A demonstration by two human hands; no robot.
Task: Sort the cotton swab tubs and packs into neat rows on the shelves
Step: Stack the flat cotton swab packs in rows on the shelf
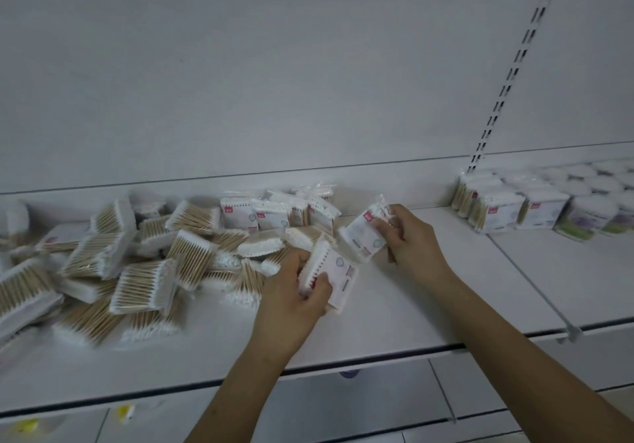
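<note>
A white shelf (394, 312) carries a jumbled heap of swab packs (137, 257) and neat rows (507, 209).

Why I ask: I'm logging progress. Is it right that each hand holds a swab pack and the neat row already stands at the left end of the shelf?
Not quite. The left hand and right hand do each hold a swab pack, but the neat row stands at the right end of the shelf; the left end holds a loose pile. The head view shows this.
</note>
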